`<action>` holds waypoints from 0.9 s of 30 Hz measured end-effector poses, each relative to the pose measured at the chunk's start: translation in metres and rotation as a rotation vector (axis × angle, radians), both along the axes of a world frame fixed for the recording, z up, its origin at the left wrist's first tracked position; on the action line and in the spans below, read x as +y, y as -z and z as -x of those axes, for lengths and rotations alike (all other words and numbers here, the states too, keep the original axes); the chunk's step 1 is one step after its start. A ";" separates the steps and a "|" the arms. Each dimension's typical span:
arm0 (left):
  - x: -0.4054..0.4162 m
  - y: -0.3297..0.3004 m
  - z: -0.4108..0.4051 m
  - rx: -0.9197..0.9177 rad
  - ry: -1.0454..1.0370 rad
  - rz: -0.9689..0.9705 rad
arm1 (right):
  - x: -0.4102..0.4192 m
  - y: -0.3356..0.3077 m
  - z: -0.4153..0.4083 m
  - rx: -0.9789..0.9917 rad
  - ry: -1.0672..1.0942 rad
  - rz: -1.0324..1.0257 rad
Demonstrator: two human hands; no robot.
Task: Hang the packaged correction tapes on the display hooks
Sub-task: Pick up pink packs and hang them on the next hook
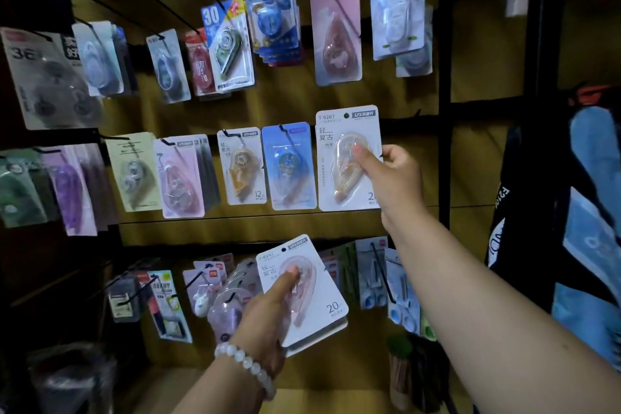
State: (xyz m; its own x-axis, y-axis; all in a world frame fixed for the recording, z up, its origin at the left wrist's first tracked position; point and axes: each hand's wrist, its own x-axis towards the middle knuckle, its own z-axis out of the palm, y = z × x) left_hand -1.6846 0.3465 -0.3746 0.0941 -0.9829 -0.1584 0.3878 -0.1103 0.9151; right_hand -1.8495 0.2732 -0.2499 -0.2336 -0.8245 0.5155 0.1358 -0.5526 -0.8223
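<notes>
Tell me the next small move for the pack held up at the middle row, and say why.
Probably ease the right hand toward the panel so the hole at the top of the raised pack meets a hook. That hole shows open with no hook through it, while the neighbouring blue pack already hangs. The left hand holds more packs, waiting below.

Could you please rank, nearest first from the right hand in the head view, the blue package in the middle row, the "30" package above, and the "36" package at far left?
From the right hand:
1. Blue package, just left, same row.
2. "30" package, upper row, up-left.
3. "36" package, far left edge.
</notes>
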 end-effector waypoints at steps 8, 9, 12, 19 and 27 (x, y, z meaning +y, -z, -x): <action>0.000 0.005 0.001 0.013 0.001 -0.020 | -0.003 0.008 -0.003 0.017 0.003 -0.015; 0.000 0.005 0.002 0.015 0.005 -0.017 | -0.005 0.006 -0.004 0.022 0.011 -0.015; 0.000 0.005 0.003 0.027 0.012 -0.022 | -0.013 0.000 -0.005 0.050 0.056 -0.010; -0.004 0.008 0.001 0.062 0.025 -0.048 | -0.049 -0.001 -0.006 0.204 0.182 -0.161; -0.004 0.007 0.000 0.087 0.017 -0.018 | -0.041 0.023 -0.005 0.368 0.544 -0.185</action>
